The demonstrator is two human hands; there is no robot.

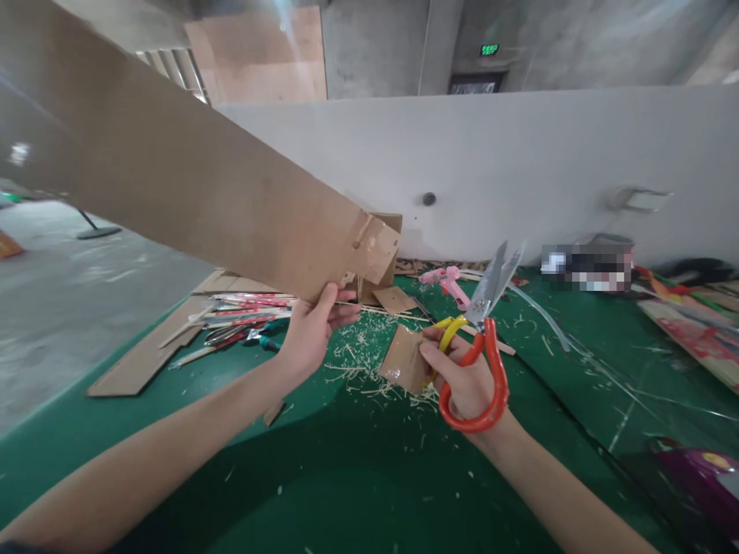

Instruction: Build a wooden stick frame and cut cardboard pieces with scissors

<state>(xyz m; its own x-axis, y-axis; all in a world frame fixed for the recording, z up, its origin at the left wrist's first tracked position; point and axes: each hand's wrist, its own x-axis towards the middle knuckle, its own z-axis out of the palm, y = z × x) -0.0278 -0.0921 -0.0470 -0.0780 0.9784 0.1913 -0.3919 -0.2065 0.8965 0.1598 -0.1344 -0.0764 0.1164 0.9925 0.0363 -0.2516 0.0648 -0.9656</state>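
My left hand [310, 335] is closed on the lower edge of a long brown cardboard sheet [231, 192], thumb in front. The sheet slants up to the left and out of view, with clear tape near its right end. My right hand [462, 373] pinches a small piece of cardboard [402, 359] between thumb and fingers. It also holds a pair of scissors [485, 296] with red and yellow handles; the red loop hangs around the hand. Their blades point up, slightly apart. Behind the left hand stands a cardboard structure [395, 223], partly hidden by the sheet.
Wood shavings [361, 342] litter the green table [346, 477]. A pink glue gun [447, 285] lies behind the scissors. Packaged sticks [248, 304], blue-handled pliers [269, 338] and flat cardboard [144, 358] lie left. A purple object [693, 485] sits at right. A white wall [490, 169] bounds the back.
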